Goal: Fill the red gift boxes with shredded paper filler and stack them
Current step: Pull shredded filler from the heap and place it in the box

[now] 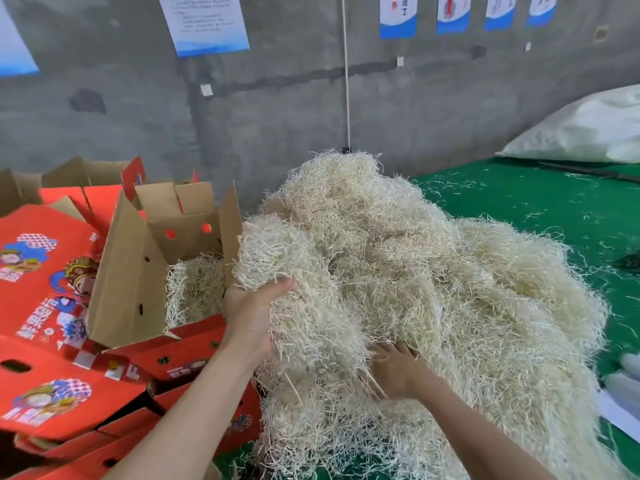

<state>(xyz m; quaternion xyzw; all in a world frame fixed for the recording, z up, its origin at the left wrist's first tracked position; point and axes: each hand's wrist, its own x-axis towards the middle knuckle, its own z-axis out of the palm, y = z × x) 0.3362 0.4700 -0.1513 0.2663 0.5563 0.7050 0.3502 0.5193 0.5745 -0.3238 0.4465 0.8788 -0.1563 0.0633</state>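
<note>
Head view. Item, shredded paper filler (433,289): pale heap, centre to lower right of frame, lying on green mat (519,209). Item, left hand (252,317): left of centre, grip curled round a raised clump of filler at the heap's left edge, just beside the open box. Item, right hand (394,372): lower centre, pushed into the heap; fingertips buried, grip cannot be told. Item, open red gift box (180,244): left of centre, brown flaps upright, filler inside. Item, other red gift boxes (45,271): lower left, overlapping. Item, white sack (588,129): upper right.
</note>
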